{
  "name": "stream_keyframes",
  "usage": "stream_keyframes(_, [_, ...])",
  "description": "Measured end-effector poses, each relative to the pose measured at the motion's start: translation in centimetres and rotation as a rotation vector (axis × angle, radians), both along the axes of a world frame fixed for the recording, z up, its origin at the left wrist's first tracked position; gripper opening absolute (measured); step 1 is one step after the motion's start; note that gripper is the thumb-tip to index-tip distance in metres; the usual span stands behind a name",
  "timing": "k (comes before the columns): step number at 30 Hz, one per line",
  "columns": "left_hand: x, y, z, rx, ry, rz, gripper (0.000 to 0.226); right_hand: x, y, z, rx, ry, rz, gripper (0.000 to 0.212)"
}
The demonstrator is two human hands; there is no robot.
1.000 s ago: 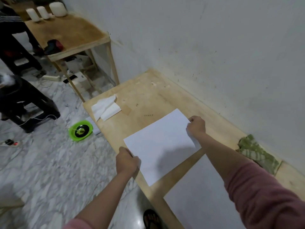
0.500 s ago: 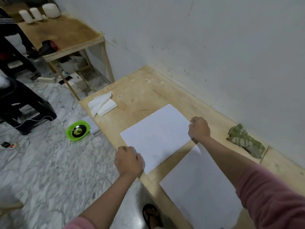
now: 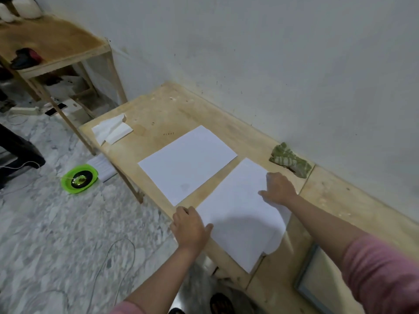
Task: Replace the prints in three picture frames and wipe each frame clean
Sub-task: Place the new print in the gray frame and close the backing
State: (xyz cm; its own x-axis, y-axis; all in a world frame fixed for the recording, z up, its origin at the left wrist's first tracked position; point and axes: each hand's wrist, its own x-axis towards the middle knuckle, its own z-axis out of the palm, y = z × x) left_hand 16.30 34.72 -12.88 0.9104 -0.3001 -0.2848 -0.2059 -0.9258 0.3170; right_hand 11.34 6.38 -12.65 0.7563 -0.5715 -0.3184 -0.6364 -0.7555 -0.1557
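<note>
Two white sheets lie on the low wooden table (image 3: 172, 105). The far sheet (image 3: 188, 160) rests flat with nothing touching it. The near sheets (image 3: 238, 214) are a small stack with edges fanned at the lower right. My left hand (image 3: 190, 225) sits at the stack's left corner on the table's front edge, thumb on the paper. My right hand (image 3: 277, 189) lies flat on the stack's upper right part, fingers spread. A green striped cloth (image 3: 289, 163) is bunched by the wall. A picture frame's blue-grey corner (image 3: 306, 279) shows at the lower right, mostly hidden by my sleeve.
Folded white tissues (image 3: 111, 130) lie at the table's far left corner. A green dish (image 3: 79, 179) and cables are on the marble floor to the left. A taller wooden table (image 3: 52, 41) stands behind. The white wall runs along the table's right side.
Both hands let go of the far sheet and moved back to the near stack. The view shifted right, bringing the frame corner into sight.
</note>
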Motion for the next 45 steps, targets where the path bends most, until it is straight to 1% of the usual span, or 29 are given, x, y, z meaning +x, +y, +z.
stream_keyframes(3, [-0.5, -1.1, 0.4, 0.027, 0.033, 0.082, 0.059, 0.0, -0.2, -0.1, 0.008, 0.028, -0.024, 0.060])
stream_keyframes(5, [-0.5, -1.5, 0.4, 0.013, 0.059, 0.147, 0.056, 0.3, -0.1, 0.0, -0.006, 0.034, -0.047, 0.064])
stream_keyframes(7, [-0.8, -1.7, 0.3, -0.017, 0.081, 0.203, 0.045, 0.5, -0.2, 0.2, -0.022, 0.053, -0.070, 0.070])
stream_keyframes(9, [-1.2, -1.8, 0.1, -0.103, 0.074, 0.253, 0.028, 0.5, -0.7, 0.2, -0.006, 0.045, -0.093, 0.075])
stream_keyframes(12, [-2.3, -1.9, -0.6, -0.231, 0.029, 0.329, 0.035, 0.4, -1.3, 0.0, 0.024, 0.032, -0.095, 0.079])
stream_keyframes(16, [-4.0, -2.3, -1.1, -0.442, -0.076, 0.385, 0.031, 0.3, -1.9, 0.1, 0.097, 0.030, -0.124, 0.086])
stream_keyframes(18, [-4.6, -2.6, -0.9, -0.546, -0.097, 0.414, 0.029, 0.2, -2.1, 0.2, 0.135, 0.043, -0.147, 0.094])
stream_keyframes(20, [-5.0, -2.8, -0.4, -0.619, -0.122, 0.432, 0.022, 0.2, -2.5, 0.2, 0.181, 0.010, -0.168, 0.097])
stream_keyframes(22, [-5.1, -3.0, 0.1, -0.690, -0.148, 0.460, 0.018, -0.1, -2.8, 0.3, 0.303, -0.086, -0.233, 0.085])
stream_keyframes(25, [-5.0, -3.4, 0.9, -0.795, -0.146, 0.549, 0.024, -0.4, -3.3, 0.1, 0.483, -0.267, -0.353, 0.056])
stream_keyframes(28, [-4.6, -3.5, 1.5, -0.839, -0.119, 0.647, 0.015, -0.5, -3.6, 0.7, 0.666, -0.452, -0.436, 0.042])
stream_keyframes(29, [-4.5, -3.6, 1.7, -0.855, -0.101, 0.685, 0.013, -0.8, -3.7, 1.5, 0.704, -0.489, -0.446, 0.037])
stream_keyframes(30, [-4.3, -3.7, 1.7, -0.888, -0.070, 0.738, 0.011, -1.0, -3.9, 1.8, 0.712, -0.510, -0.444, 0.027])
stream_keyframes(31, [-4.2, -3.8, 2.0, -0.925, -0.027, 0.792, 0.012, -1.3, -4.1, 2.1, 0.690, -0.505, -0.419, 0.011])
stream_keyframes(32, [-4.1, -3.9, 2.1, -0.967, 0.026, 0.839, 0.015, -1.5, -4.2, 2.3, 0.679, -0.493, -0.387, 0.012])
stream_keyframes(33, [-4.3, -4.1, 2.6, -1.023, 0.087, 0.870, 0.017, -1.8, -4.3, 2.6, 0.658, -0.487, -0.366, 0.025])
stream_keyframes(34, [-4.4, -4.3, 2.8, -1.054, 0.153, 0.871, 0.015, -2.1, -4.3, 3.0, 0.628, -0.486, -0.358, 0.033])
stream_keyframes(35, [-4.7, -4.6, 3.1, -1.048, 0.202, 0.837, 0.013, -2.5, -4.5, 3.3, 0.599, -0.491, -0.363, 0.036])
stream_keyframes(37, [-5.0, -4.9, 3.2, -0.945, 0.228, 0.724, 0.020, -3.2, -4.9, 4.0, 0.572, -0.529, -0.388, 0.036])
stream_keyframes(38, [-5.2, -5.1, 3.1, -0.917, 0.226, 0.679, 0.020, -3.9, -5.2, 4.4, 0.566, -0.554, -0.413, 0.034])
stream_keyframes(41, [-5.6, -6.1, 3.5, -0.937, 0.230, 0.619, 0.016, -6.8, -5.9, 5.3, 0.545, -0.603, -0.482, 0.028])
stream_keyframes(45, [-6.5, -8.4, 4.2, -0.949, 0.259, 0.492, 0.015, -12.6, -6.5, 6.2, 0.492, -0.665, -0.619, 0.031])
